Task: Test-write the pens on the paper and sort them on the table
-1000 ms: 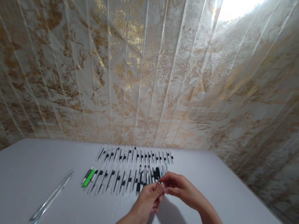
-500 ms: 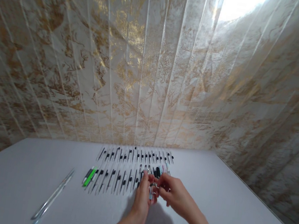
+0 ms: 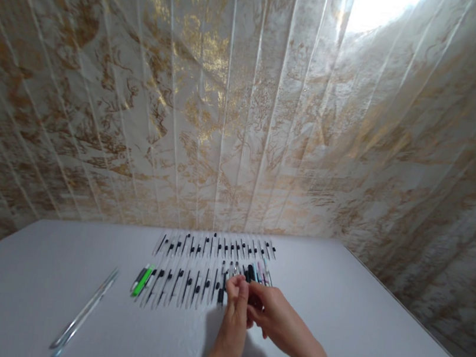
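Note:
My left hand (image 3: 236, 312) and my right hand (image 3: 278, 313) meet over the near side of the white table (image 3: 142, 343). Both have their fingers curled and pressed together, the fingertips touching or almost so. Whatever lies between them is hidden by the fingers. Just beyond and to the left runs a front row of clear pens (image 3: 188, 286) with dark refills and black caps. Black and pastel pens (image 3: 250, 273) lie close behind my right hand.
A back row of clear, dark-cored pens (image 3: 212, 246) lies near the far edge. At the front row's left end is a bright green pen-like piece (image 3: 142, 281). Two long clear rods (image 3: 83, 316) rest at the left. A gold-patterned curtain (image 3: 225, 141) hangs behind the table.
My left hand has shifted slightly right and turned, closing in against my right fingers. The clear piece that showed between my hands is now hidden. The pens on the table stay put.

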Available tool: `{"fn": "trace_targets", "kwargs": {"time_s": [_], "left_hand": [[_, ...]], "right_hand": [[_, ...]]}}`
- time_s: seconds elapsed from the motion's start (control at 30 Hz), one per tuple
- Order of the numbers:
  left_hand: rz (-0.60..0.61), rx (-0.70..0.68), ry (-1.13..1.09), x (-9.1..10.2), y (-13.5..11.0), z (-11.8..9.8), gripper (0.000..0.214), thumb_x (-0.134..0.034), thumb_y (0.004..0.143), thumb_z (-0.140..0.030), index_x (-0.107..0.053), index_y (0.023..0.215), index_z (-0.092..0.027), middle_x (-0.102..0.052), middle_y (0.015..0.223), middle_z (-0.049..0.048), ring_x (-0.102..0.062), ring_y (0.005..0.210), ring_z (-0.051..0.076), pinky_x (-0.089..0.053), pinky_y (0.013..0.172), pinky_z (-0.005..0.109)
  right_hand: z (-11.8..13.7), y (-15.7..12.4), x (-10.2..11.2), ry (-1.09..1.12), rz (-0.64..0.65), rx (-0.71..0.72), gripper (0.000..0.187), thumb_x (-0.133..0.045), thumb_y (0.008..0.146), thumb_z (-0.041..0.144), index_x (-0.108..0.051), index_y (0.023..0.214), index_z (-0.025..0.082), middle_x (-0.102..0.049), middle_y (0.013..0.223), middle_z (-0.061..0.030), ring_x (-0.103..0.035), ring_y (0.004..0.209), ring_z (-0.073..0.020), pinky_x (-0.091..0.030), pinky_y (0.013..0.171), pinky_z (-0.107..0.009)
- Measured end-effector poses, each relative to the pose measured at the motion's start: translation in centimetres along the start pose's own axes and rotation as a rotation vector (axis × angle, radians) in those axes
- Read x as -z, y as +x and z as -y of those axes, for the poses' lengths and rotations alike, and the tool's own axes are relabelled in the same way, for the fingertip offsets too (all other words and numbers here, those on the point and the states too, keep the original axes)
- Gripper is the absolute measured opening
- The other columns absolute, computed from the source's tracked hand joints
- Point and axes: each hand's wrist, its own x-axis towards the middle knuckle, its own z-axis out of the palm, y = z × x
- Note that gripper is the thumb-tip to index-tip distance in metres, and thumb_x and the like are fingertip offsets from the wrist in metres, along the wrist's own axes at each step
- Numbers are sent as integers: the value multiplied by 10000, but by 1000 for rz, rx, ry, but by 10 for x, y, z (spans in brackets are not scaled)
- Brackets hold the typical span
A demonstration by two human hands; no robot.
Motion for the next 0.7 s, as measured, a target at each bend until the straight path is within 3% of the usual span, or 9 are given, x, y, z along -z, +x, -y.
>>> {"fn": "trace_targets", "kwargs": {"time_s": [0.1,0.17,0.27,0.37,0.53,0.7], "left_hand": [[37,40,8,-2,-1,-2,714,-257,769,-828,-300,1164,-235,-589,999,80,-613,787,200,-453,601,277],[66,31,62,-3,-1,-3,693,-249,794,-799,-290,1173,-220,-573,1085,115,-614,893,214,-474,691,291],[61,-33,201,-1,0,-3,588,-391,825,-683,-283,1161,-212,-462,1275,153,-529,1116,218,-427,895,294],[40,-65,267,8,0,-3,458,-531,803,-510,-328,1112,-239,-448,1282,110,-486,1163,207,-394,932,277],[34,-117,365,40,-6,-9,283,-496,816,-318,-413,1077,-248,-519,1183,72,-499,1130,195,-399,891,279],[-35,-175,357,78,-20,-12,301,-511,797,-359,-477,1071,-237,-568,1137,80,-540,1042,214,-427,804,285]], "right_hand": [[-3,0,4,29,40,-24,208,-476,783,134,-627,923,168,-622,639,31,-622,544,-115,-398,357,-137],[-9,3,19,6,24,-69,118,-518,780,150,-622,833,166,-607,622,41,-597,510,-102,-425,368,-146],[-29,18,53,-45,-78,-161,59,-550,794,139,-600,767,158,-550,572,65,-500,407,-67,-414,355,-156],[-60,42,79,-120,-156,-290,134,-591,829,137,-583,695,141,-497,503,76,-463,365,-59,-387,345,-165],[-100,78,78,-208,-152,-436,171,-576,933,286,-623,914,122,-636,771,17,-587,562,-80,-505,508,-211],[-115,84,79,-237,-184,-474,203,-556,945,288,-594,1073,135,-645,881,-13,-618,640,-104,-535,556,-242]]}}
